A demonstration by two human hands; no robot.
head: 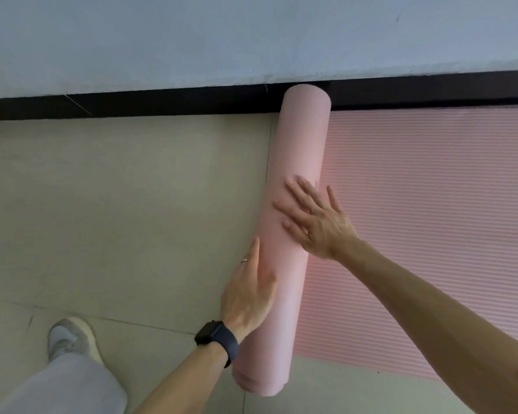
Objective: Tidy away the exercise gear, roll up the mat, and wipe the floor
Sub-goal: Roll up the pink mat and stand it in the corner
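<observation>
Mat roll [296,150] lies on the floor [117,189], far end at the black skirting [162,103]; unrolled stretch [416,204] runs off to the right; rolling judged in hand, much mat left flat; next move calls for an even two-handed push rightward, ends kept square; left hand [248,297], fingers straight, presses the roll's left flank toward its near end; right hand [314,216], fingers spread, rests flat on top at mid-length; neither grips.

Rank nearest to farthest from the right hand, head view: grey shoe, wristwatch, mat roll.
1. mat roll: directly under the right hand, touching.
2. wristwatch: lower left, on the other arm.
3. grey shoe: far lower left, on the floor.
</observation>
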